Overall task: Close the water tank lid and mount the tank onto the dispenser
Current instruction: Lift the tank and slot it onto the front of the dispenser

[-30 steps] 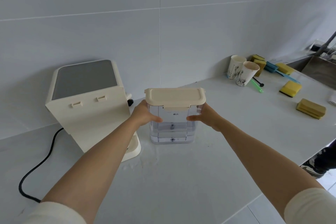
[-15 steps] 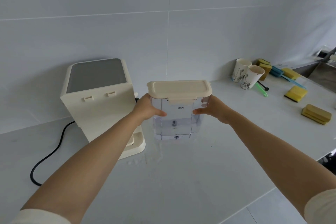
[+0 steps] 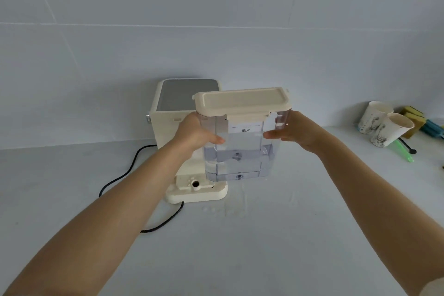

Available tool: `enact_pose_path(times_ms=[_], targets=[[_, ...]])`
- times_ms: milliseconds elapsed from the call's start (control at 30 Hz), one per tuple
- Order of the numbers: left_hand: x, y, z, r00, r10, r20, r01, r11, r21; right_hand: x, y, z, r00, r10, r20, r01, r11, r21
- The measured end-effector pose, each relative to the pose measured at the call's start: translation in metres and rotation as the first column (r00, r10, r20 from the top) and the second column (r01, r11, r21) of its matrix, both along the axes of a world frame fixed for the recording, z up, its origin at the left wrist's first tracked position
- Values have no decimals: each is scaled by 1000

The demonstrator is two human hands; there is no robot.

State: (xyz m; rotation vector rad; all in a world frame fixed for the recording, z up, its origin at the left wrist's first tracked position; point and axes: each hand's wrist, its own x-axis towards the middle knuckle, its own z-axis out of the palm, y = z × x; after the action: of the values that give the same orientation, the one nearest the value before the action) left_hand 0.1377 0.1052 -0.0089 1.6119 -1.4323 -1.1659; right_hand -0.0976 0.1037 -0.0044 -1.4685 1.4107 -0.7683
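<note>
I had the tank [image 3: 240,146] clamped between both palms, left hand [image 3: 194,133] and right hand [image 3: 294,133] each wrapped around a side wall, thumbs across the front. It hung in the air just right of the dispenser [image 3: 177,132], above the counter [image 3: 264,235], its lid [image 3: 241,101] sitting flat and apparently latched. To do this well, I judged I should keep it level so the water low inside wouldn't slosh, carry it left over the base, line its bottom valve up with the round port [image 3: 195,184], then lower it straight down. Compared with half a second earlier, the tank was higher and closer to the dispenser.
</note>
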Motion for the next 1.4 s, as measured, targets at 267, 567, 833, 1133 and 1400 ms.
enact_pose_path(times_ms=[267, 567, 833, 1133, 1400], targets=[[43, 4, 18, 999, 41, -11, -40, 999, 30, 48, -6, -1, 999, 17, 38, -16, 1000, -21], [74, -3, 21, 996, 82, -24, -78, 989, 123, 89, -13, -13, 990, 4, 144, -4, 1000, -1], [81, -9, 7, 994, 98, -40, -88, 976, 199, 100, -19, -25, 983, -37, 178, 30, 999, 43], [88, -15, -9, 993, 114, -26, -107, 974, 198, 105, -23, -39, 981, -42, 189, 31, 998, 58], [87, -14, -25, 993, 117, -20, -111, 974, 196, 106, -22, -56, 979, -35, 198, 23, 998, 65]])
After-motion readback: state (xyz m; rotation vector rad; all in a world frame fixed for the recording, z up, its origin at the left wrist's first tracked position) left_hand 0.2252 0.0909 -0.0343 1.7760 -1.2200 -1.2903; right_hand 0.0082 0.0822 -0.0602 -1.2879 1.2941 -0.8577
